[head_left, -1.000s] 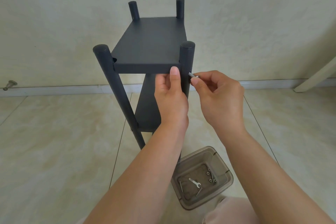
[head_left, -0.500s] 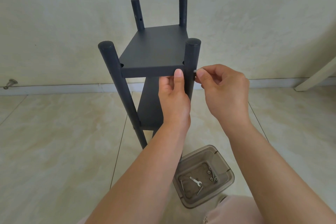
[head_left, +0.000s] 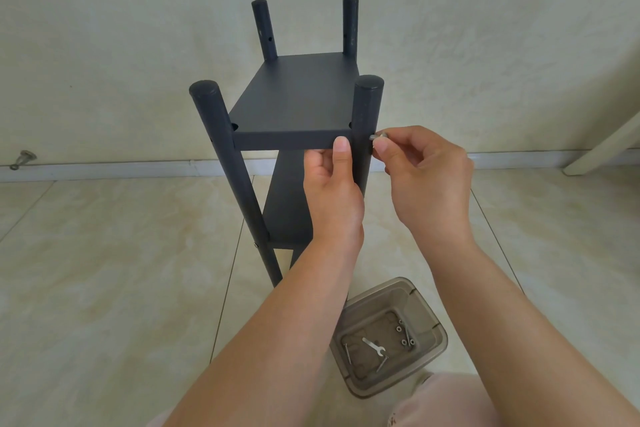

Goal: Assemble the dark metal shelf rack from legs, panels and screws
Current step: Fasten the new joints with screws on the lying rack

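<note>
The dark metal rack (head_left: 294,104) stands upright on the tiled floor, with an upper panel and a lower panel (head_left: 287,204) between its round legs. My left hand (head_left: 332,191) grips the front edge of the upper panel beside the near right leg (head_left: 367,107), thumb up on the panel's face. My right hand (head_left: 426,177) pinches a silver screw (head_left: 375,137) whose tip sits against the outer side of that leg at panel height.
A translucent plastic box (head_left: 422,322) on the floor near my knee holds a small flat wrench (head_left: 373,347), several screws and nuts. The wall and white baseboard (head_left: 104,170) run behind the rack. A door stopper (head_left: 22,159) sits far left, a pale furniture leg (head_left: 602,146) far right.
The upper panel has slid down the legs, so more of each leg shows above it. Both hands followed, and the screw has gone from clear of the leg to against it.
</note>
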